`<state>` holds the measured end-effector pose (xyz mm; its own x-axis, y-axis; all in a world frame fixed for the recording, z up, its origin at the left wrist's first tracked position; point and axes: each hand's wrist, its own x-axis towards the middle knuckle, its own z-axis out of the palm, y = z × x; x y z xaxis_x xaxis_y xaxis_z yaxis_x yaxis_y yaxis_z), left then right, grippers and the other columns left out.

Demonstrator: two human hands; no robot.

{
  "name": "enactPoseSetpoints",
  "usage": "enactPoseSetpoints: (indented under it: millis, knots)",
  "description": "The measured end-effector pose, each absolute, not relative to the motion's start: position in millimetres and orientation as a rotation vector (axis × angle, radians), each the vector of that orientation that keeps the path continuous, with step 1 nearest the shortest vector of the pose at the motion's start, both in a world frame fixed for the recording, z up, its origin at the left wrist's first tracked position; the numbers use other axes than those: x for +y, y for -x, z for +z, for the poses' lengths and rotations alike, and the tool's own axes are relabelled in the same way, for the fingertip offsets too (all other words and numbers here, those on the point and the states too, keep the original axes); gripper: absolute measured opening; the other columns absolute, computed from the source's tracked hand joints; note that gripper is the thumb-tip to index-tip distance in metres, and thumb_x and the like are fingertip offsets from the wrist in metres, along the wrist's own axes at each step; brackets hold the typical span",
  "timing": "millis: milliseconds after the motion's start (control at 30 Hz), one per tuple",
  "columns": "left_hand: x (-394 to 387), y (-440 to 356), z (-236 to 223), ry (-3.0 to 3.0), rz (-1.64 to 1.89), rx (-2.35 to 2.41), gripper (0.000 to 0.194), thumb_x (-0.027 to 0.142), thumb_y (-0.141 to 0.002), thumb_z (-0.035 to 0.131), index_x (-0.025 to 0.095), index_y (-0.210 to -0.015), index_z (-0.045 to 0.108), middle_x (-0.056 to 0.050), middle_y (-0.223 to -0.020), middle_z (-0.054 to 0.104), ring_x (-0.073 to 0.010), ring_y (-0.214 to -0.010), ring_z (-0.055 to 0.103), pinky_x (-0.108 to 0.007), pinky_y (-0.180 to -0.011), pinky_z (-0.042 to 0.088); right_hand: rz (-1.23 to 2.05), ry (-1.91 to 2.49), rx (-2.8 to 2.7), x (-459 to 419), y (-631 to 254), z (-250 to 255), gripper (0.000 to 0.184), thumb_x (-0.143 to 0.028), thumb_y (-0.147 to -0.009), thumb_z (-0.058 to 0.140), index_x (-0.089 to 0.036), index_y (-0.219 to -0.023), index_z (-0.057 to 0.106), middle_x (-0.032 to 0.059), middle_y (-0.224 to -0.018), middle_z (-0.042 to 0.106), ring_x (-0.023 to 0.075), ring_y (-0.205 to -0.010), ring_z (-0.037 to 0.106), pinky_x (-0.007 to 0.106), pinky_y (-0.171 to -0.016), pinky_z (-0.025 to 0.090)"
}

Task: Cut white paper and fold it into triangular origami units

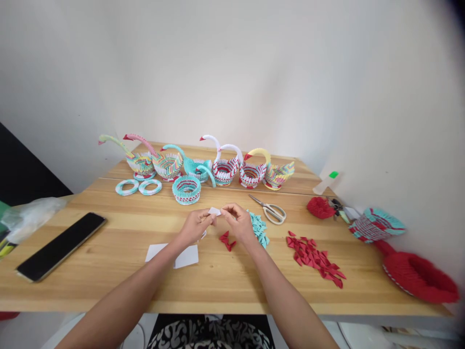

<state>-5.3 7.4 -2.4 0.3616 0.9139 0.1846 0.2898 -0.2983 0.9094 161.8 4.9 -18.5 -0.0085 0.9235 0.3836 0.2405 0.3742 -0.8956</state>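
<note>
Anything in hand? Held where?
A small white paper piece: the left hand pinches it at its left side, the right hand at its right edge.

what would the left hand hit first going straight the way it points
Likely the right hand, just across the small white paper from the left hand; depth is unclear.

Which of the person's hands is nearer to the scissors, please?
Right: the right hand is close beside the scissors, to their left; the left hand is farther left, beyond the right hand.
</note>
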Motion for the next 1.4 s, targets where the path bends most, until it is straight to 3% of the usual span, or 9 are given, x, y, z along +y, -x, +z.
enactPoseSetpoints:
  millis: [167,300,600,867,1067,1233,1400]
  knots:
    - [7,2,-3,-1.705,0.945,1.094,0.030,0.040,-0.077,0.052,0.013,-0.067,0.060,0.000,-0.064,0.058,-0.0104,-0.055,0.047,-0.020,-0.052,0.035,0.705,1.108,-1.552,3,-161,-16,0.014,-0.031,-0.081,0.057,-0.018,-0.081,0.062,0.0021,-0.079,0.066,0.0156,-0.074,0.060,0.027,-0.072,0.046]
    - [8,-1,-4,-1.571,0.945,1.108,0.029,0.041,-0.074,0.055,0.013,-0.066,0.059,0.000,-0.061,0.056,-0.0082,-0.048,0.040,-0.020,-0.047,0.031,0.700,1.102,-1.546,2,-159,-17,0.015,-0.031,-0.081,0.057,-0.018,-0.084,0.064,0.0026,-0.081,0.067,0.0161,-0.076,0.060,0.027,-0.073,0.046]
    - [10,1,0,-1.327,1.061,1.038,0.030,0.040,-0.073,0.058,0.015,-0.058,0.053,0.002,-0.058,0.053,-0.0093,-0.053,0.043,-0.021,-0.055,0.034,0.964,1.037,-1.473,5,-158,-25,0.025,-0.031,-0.081,0.057,-0.020,-0.102,0.063,0.0025,-0.087,0.066,0.0151,-0.078,0.059,0.027,-0.074,0.045]
    - [12,3,-2,-1.335,1.037,0.973,0.029,0.039,-0.076,0.056,0.015,-0.060,0.053,0.002,-0.060,0.052,-0.0094,-0.055,0.043,-0.021,-0.057,0.034,1.076,1.023,-1.453,7,-159,-26,0.039,-0.032,-0.079,0.059,-0.020,-0.116,0.058,-0.0016,-0.073,0.058,0.0108,-0.064,0.051,0.023,-0.061,0.041]
    - [13,3,-7,-1.448,0.944,0.972,0.031,0.042,-0.076,0.056,0.014,-0.062,0.053,0.003,-0.058,0.049,-0.0080,-0.051,0.038,-0.021,-0.051,0.029,1.042,1.019,-1.415,5,-161,-20,0.029,-0.038,-0.080,0.057,-0.018,-0.100,0.064,0.0023,-0.084,0.065,0.0150,-0.075,0.056,0.026,-0.071,0.043]
    - [12,3,-6,-1.546,0.900,0.963,0.031,0.043,-0.077,0.054,0.014,-0.064,0.053,0.003,-0.059,0.049,-0.0069,-0.048,0.035,-0.020,-0.048,0.027,0.985,1.067,-1.448,5,-164,-17,0.025,-0.039,-0.082,0.053,-0.017,-0.078,0.064,0.0000,-0.072,0.061,0.0143,-0.069,0.054,0.024,-0.066,0.041]
    - [10,3,-5,-1.562,0.864,0.970,0.030,0.042,-0.077,0.053,0.014,-0.065,0.053,0.004,-0.058,0.047,-0.0064,-0.047,0.034,-0.020,-0.045,0.025,0.966,1.085,-1.448,4,-165,-15,0.025,-0.039,-0.081,0.053,-0.017,-0.074,0.062,-0.0006,-0.069,0.059,0.0137,-0.066,0.052,0.024,-0.063,0.040]
